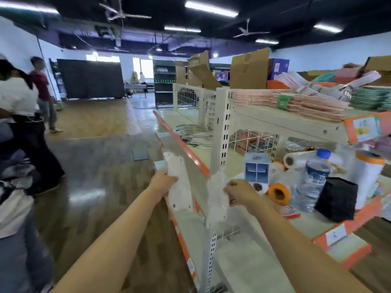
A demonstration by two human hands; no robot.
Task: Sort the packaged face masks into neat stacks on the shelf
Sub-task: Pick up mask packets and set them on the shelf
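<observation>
My left hand [164, 182] grips a clear packet of white face masks [179, 185], held upright over the left shelf's orange edge. My right hand [239, 192] pinches a second clear, crinkled mask packet [216, 199] that hangs beside the perforated shelf post [223, 132]. On the top shelf [275, 121] at the upper right lie flat stacks of pink mask packets [313, 103] and green ones [372, 98]. The view is blurred by motion.
The middle shelf holds a water bottle [313, 180], an orange tape roll [279, 193], a black box [336, 199], film rolls [296, 159] and a blue-white box [257, 168]. Cardboard boxes [249, 68] stand behind. Two people [25, 115] are on the left floor.
</observation>
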